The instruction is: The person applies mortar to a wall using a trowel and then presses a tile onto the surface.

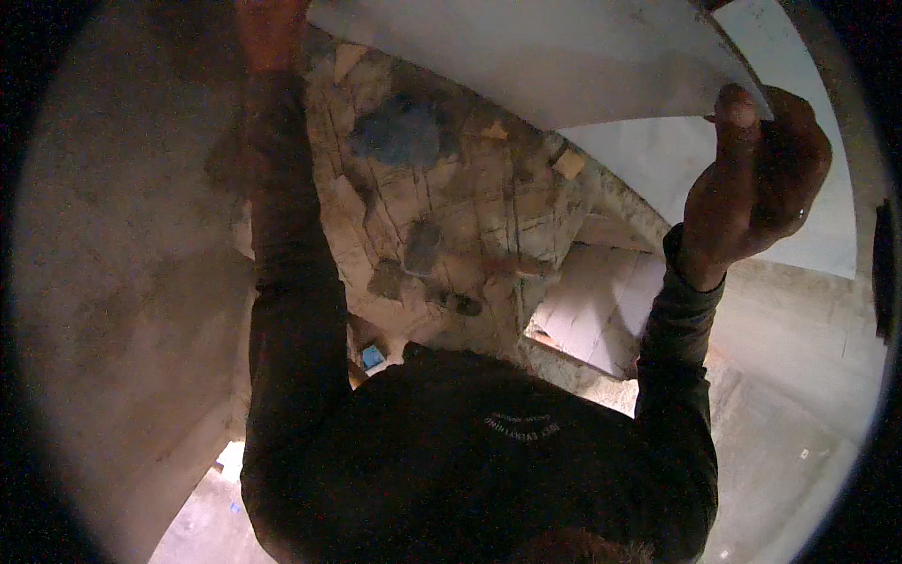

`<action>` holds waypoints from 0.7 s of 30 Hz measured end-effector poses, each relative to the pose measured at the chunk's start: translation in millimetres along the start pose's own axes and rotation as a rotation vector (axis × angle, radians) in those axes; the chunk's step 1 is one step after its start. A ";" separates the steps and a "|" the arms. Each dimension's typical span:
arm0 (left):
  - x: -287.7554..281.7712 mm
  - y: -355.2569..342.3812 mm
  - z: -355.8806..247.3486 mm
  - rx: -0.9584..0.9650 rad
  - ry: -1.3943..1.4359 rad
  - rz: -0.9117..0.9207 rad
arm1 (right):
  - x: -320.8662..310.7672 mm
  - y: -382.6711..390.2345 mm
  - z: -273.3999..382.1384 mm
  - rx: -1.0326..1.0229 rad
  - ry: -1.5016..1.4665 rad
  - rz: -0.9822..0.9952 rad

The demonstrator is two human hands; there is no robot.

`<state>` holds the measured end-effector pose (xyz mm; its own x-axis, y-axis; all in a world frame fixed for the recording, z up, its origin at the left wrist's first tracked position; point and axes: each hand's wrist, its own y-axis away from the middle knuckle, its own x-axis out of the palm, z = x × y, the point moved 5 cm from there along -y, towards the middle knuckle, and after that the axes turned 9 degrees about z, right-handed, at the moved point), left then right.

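Overhead, a large white tile (pixel 526 56) blocks the mortar-streaked wall (pixel 451 216); right hand (pixel 752 179) curls its fingers around the tile's lower corner, left hand (pixel 268 33) meets its far edge, grip unclear. Smaller tiles (pixel 592 305) lie below.

- The room was dim and warm-toned, the brightest patches falling on the pale tile (pixel 564 56) held overhead and the white tiles (pixel 601 310) below
- Dark sleeves and torso sank into shadow, detail lost
- The fisheye bent straight edges and left a black rim all round
- Everything looked soft and grainy, the left hand (pixel 268 33) blurred
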<state>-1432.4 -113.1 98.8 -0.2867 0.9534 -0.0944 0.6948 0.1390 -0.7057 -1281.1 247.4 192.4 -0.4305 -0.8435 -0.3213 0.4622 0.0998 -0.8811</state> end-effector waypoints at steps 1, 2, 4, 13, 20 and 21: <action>4.5 2.4 -3.8 -0.019 -0.055 -0.011 | 0.0 -2.1 -0.9 -0.017 -0.029 -0.011; 2.5 12.1 -2.2 -0.037 -0.127 -0.028 | 2.6 -0.3 -2.4 0.061 -0.024 -0.022; 5.5 10.7 5.0 -0.011 -0.245 -0.080 | -0.5 -4.3 0.7 0.169 0.000 -0.086; 10.0 -46.5 27.4 -0.015 -0.294 0.026 | -7.3 -39.8 -31.0 0.272 0.014 -0.059; 53.3 -46.9 13.1 -0.025 -0.452 0.085 | -13.4 -61.6 -70.5 0.268 0.127 0.045; 58.8 -42.5 -8.1 0.029 -0.505 0.097 | -14.4 -61.7 -75.9 0.311 0.120 0.072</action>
<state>-1473.5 -60.7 128.9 -0.5099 0.7122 -0.4824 0.7171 0.0423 -0.6957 -1362.3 293.5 225.1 -0.4674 -0.7702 -0.4340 0.7014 -0.0242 -0.7123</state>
